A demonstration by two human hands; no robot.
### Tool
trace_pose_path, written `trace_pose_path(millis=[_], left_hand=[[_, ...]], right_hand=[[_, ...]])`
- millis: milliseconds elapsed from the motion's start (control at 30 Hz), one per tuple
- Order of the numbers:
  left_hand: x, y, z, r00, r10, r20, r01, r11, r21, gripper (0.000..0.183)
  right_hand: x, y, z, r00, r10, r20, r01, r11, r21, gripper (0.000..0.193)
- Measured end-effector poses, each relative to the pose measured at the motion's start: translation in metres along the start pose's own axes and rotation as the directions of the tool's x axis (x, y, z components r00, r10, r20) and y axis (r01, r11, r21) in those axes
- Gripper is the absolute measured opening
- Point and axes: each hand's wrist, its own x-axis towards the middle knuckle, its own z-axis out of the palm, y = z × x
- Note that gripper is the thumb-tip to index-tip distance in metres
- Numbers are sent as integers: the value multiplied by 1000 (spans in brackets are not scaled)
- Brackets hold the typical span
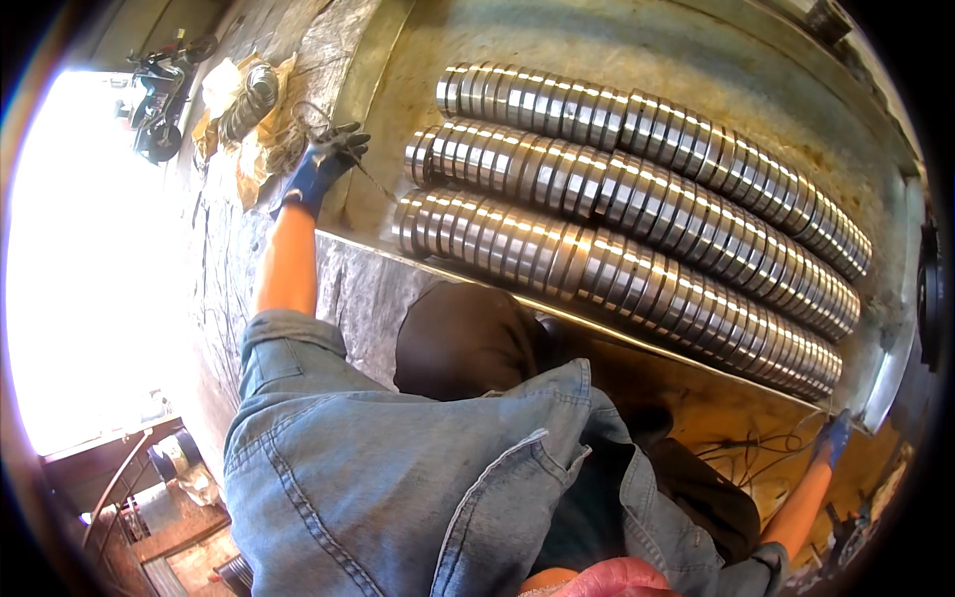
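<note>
Three long rows of shiny metal rings, a far row (617,119), a middle row (597,184) and a near row (587,264), lie side by side in a shallow metal tray (477,40). My left hand (323,164), in a dark blue glove, is at the tray's left edge, its fingers closed on a thin wire (376,185). This wire stretches toward the left end of the near row. My right hand (834,438), also in a blue glove, reaches to the tray's near right corner, beyond that row's right end. Its fingers look closed, but what they hold is too small to make out.
Left of the tray, a bundle of rings (249,104) sits in torn wrapping paper (257,164) on a worn grey surface (363,289). Loose dark wires (751,448) lie below the tray at the right. A motorcycle (162,99) stands at the far left.
</note>
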Motion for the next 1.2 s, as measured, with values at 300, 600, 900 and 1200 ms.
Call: trace_pose_path(millis=[300, 600, 900, 1200], left_hand=[[-50, -39, 15, 918, 357, -171, -326, 927, 186, 48], [-36, -35, -6, 939, 176, -296, 274, 138, 952, 44], [-32, 1, 63, 994, -64, -88, 58, -376, 925, 37], [-23, 28, 110, 967, -123, 225, -256, -490, 833, 36]], right_hand=[[20, 26, -5, 998, -35, -54, 33, 998, -51, 58], [16, -2, 25, 966, 242, 85, -257, 927, 274, 61], [23, 13, 8, 962, 252, 102, -272, 888, 371, 65], [19, 11, 27, 941, 296, 167, -340, 833, 437, 66]])
